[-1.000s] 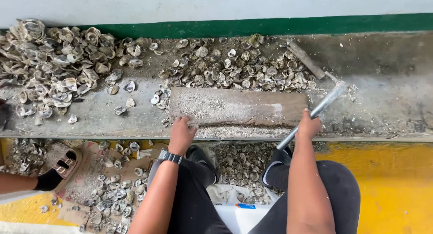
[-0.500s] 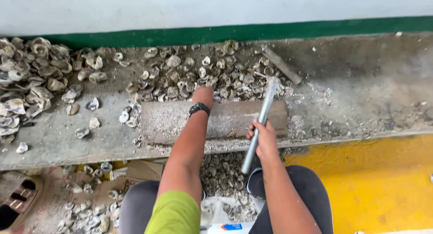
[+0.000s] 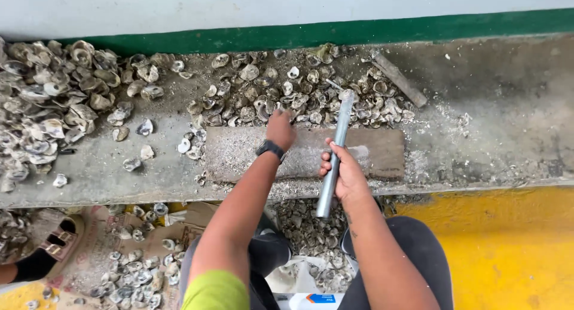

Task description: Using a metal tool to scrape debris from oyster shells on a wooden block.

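Observation:
My right hand (image 3: 342, 173) grips a grey metal pipe (image 3: 335, 151) by its lower half; the pipe points away from me, its far end over the oyster shells. My left hand (image 3: 279, 128), with a black watch on the wrist, reaches over the wooden board (image 3: 382, 154) into the pile of oyster shells (image 3: 287, 95) beyond it; its fingers touch the shells, and I cannot tell if they hold one. The board lies flat on the concrete ledge (image 3: 490, 142), dusted with shell grit.
A larger heap of shells (image 3: 48, 107) lies at the left of the ledge. A wooden stick (image 3: 399, 80) rests at the back. Below the ledge are broken shells (image 3: 305, 238), cardboard (image 3: 107, 244) and another person's sandalled foot (image 3: 48, 250). Yellow floor (image 3: 508, 250) is at right.
My left hand has gone from the board's front edge forward into the shell pile. My right hand has swung the pipe from a slant at the right to nearly straight over the board.

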